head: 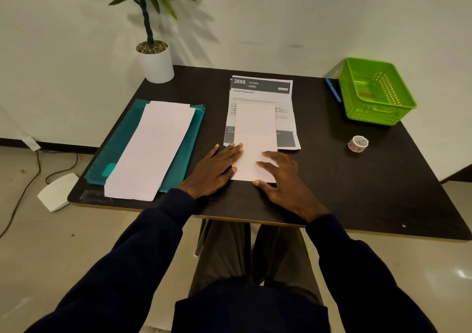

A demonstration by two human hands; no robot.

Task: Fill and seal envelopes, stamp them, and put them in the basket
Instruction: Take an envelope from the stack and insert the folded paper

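A white folded sheet (254, 128) lies lengthwise on the dark table (383, 179), overlapping a stack of printed pages (263, 90). My left hand (217, 169) lies flat at the sheet's near left edge, fingers straight, fingertips on the paper. My right hand (283, 177) presses on its near right corner with spread fingers. A pile of white envelopes (153, 148) rests on a teal folder (194, 133) at the left. The green basket (378, 92) stands at the far right, with something red inside it.
A roll of patterned tape (358, 143) lies right of the pages. A blue pen (333, 90) lies beside the basket. A potted plant (154, 59) stands at the table's far left corner. Cables and a white box (57, 192) lie on the floor at the left.
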